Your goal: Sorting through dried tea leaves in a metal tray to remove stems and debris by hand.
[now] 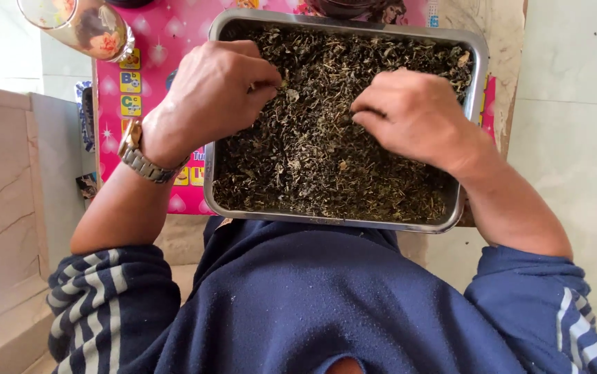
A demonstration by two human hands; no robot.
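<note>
Pinching dried leaves (pixel 312 152) with both my left hand (pixel 218 97) and right hand (pixel 413 114) inside the steel tray (pixel 343 225), I am risking crumbs spilling over its near rim onto my blue sweatshirt (pixel 312 305).

Beyond and beneath your left grip (pixel 218 93) lies a bright pink printed sheet (pixel 167 41) with small yellow lettered squares (pixel 130 93) running down its left edge. Further left, a small dark printed card (pixel 88 184) shows at the bench edge.
</note>
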